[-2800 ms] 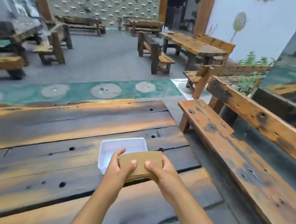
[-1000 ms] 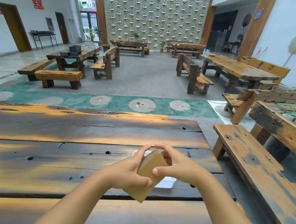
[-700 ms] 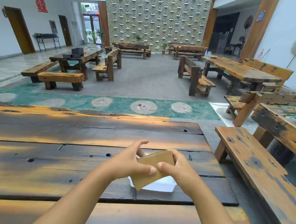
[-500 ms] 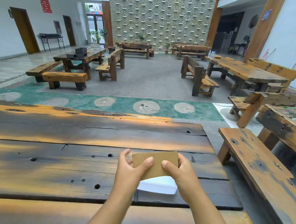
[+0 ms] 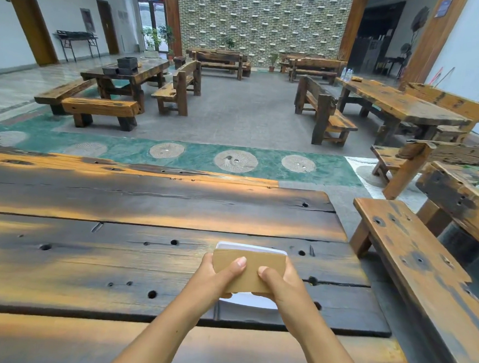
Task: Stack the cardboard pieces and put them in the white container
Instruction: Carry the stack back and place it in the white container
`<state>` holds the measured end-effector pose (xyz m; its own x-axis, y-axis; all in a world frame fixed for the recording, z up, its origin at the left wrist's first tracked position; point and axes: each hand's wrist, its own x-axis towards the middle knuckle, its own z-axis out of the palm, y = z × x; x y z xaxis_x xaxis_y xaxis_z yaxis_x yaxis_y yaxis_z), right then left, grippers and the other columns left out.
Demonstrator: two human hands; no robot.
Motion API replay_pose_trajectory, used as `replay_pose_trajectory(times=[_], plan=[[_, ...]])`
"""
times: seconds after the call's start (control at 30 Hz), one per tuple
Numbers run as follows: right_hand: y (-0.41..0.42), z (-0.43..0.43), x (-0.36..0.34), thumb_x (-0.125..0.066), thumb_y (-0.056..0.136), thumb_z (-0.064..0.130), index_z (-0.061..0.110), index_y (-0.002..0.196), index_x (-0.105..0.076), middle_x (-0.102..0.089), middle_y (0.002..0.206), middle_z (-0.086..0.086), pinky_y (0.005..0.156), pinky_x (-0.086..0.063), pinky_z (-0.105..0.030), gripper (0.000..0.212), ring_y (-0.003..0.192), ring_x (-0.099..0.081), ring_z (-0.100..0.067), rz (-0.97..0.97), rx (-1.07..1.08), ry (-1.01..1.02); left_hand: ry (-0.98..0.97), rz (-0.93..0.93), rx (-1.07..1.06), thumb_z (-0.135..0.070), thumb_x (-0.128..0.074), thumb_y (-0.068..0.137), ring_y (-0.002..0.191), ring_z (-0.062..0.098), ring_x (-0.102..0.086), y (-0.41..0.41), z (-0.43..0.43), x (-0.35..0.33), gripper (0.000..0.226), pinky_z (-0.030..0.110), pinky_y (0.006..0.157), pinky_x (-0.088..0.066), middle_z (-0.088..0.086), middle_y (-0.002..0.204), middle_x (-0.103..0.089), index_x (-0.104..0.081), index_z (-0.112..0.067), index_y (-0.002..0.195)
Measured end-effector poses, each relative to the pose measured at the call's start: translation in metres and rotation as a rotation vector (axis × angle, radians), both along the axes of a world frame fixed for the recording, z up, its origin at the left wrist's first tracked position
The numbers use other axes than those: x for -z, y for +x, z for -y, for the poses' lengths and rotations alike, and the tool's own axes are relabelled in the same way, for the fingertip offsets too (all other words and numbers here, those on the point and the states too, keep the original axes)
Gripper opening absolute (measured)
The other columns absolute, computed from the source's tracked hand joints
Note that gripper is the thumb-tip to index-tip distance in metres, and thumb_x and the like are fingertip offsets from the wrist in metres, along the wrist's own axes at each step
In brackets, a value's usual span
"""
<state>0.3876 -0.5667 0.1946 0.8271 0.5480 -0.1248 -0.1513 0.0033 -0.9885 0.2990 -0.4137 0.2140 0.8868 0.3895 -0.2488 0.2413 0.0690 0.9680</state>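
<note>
Wooden table (image 5: pixel 142 259), unmarked cardboard pieces (image 5: pixel 250 270)

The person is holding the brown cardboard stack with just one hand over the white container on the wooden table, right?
Not quite. The head view shows both hands gripping the brown cardboard stack: the left hand and the right hand, thumbs on top. The rest is right: it is over the white plastic container on the dark wooden table.

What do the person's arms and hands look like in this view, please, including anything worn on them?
Both forearms are bare right to the bottom edge of the picture, with no sleeves in view. The left hand and right hand wear no gloves, and no rings, watch or bracelets show. The thumbnails are short and look unpainted.
</note>
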Motion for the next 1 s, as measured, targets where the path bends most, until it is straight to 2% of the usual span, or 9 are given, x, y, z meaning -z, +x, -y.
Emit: replay_pose_trajectory(times=[0.13,0.27,0.4,0.5,0.6,0.63,0.8,0.9,1.0], plan=[[0.011,-0.008,0.011,-0.065,0.068,0.044,0.037,0.099,-0.065,-0.078,0.100,0.001,0.092,-0.055,-0.041,0.032,0.099,-0.072,-0.020,-0.001,0.055,-0.013,-0.021,0.013,0.008,-0.060,-0.074,0.068,0.097,0.008,-0.074,0.013,-0.011,0.008,0.062,0.027,0.079,-0.057,-0.002,0.112,-0.075,-0.056,-0.030,0.119],[0.024,-0.012,0.022,-0.065,0.069,0.044,0.042,0.094,-0.066,-0.078,0.098,0.003,0.089,-0.056,-0.038,0.026,0.095,-0.073,-0.017,-0.021,0.071,-0.046,-0.092,-0.013,0.051,-0.037,-0.066,0.077,0.100,0.016,-0.072,0.023,-0.023,0.019,0.047,0.033,0.089,-0.056,0.012,0.119,-0.073,-0.063,-0.022,0.121],[0.046,-0.016,0.042,-0.067,0.073,0.039,0.025,0.110,-0.064,-0.075,0.108,-0.007,0.083,-0.060,-0.037,0.040,0.099,-0.073,-0.020,-0.134,0.076,-0.071,-0.068,-0.064,0.024,-0.038,-0.072,0.077,0.112,0.024,-0.069,0.043,-0.032,0.037,0.068,0.048,0.105,-0.051,0.009,0.128,-0.067,-0.050,-0.021,0.139],[0.068,-0.024,0.062,-0.065,0.082,0.028,0.013,0.114,-0.062,-0.072,0.110,-0.010,0.087,-0.061,-0.039,0.035,0.101,-0.072,-0.022,-0.230,0.089,-0.108,-0.224,-0.139,-0.075,-0.019,-0.076,0.085,0.107,0.028,-0.072,0.066,-0.038,0.057,0.058,0.043,0.094,-0.058,0.015,0.122,-0.070,-0.050,-0.007,0.135],[0.094,-0.037,0.086,-0.066,0.085,0.025,0.006,0.113,-0.060,-0.070,0.105,-0.012,0.091,-0.059,-0.042,0.034,0.098,-0.070,-0.024,-0.299,0.111,-0.143,-0.329,-0.174,-0.089,-0.010,-0.070,0.090,0.076,0.016,-0.077,0.093,-0.047,0.080,0.012,0.024,0.064,-0.060,0.007,0.083,-0.079,-0.068,-0.002,0.099],[0.103,-0.042,0.094,-0.067,0.085,0.024,0.004,0.112,-0.059,-0.069,0.105,-0.014,0.093,-0.058,-0.043,0.034,0.098,-0.070,-0.025,-0.324,0.124,-0.144,-0.333,-0.185,-0.090,-0.011,-0.070,0.091,0.069,0.012,-0.075,0.102,-0.050,0.086,0.006,0.022,0.060,-0.058,0.003,0.073,-0.078,-0.070,-0.005,0.089],[0.148,-0.065,0.135,-0.069,0.084,0.026,0.004,0.105,-0.055,-0.066,0.102,-0.014,0.099,-0.055,-0.046,0.033,0.096,-0.067,-0.025,-0.429,0.133,-0.192,-0.344,-0.278,-0.140,-0.010,-0.070,0.090,0.072,0.018,-0.069,0.152,-0.070,0.119,0.006,0.031,0.073,-0.053,0.000,0.065,-0.076,-0.065,-0.009,0.086],[0.170,-0.075,0.162,-0.067,0.087,0.024,0.005,0.109,-0.057,-0.068,0.106,-0.013,0.089,-0.057,-0.038,0.031,0.097,-0.067,-0.023,-0.472,0.126,-0.245,-0.346,-0.339,-0.156,-0.010,-0.068,0.091,0.078,0.024,-0.065,0.176,-0.079,0.144,0.007,0.035,0.076,-0.048,0.010,0.081,-0.071,-0.064,-0.005,0.092],[0.181,-0.083,0.186,-0.068,0.086,0.024,0.004,0.112,-0.060,-0.069,0.106,-0.012,0.093,-0.054,-0.040,0.033,0.094,-0.066,-0.023,-0.485,0.155,-0.306,-0.335,-0.399,-0.157,-0.011,-0.066,0.092,0.082,0.026,-0.062,0.191,-0.082,0.172,0.012,0.036,0.078,-0.046,0.015,0.092,-0.068,-0.065,-0.002,0.100]])
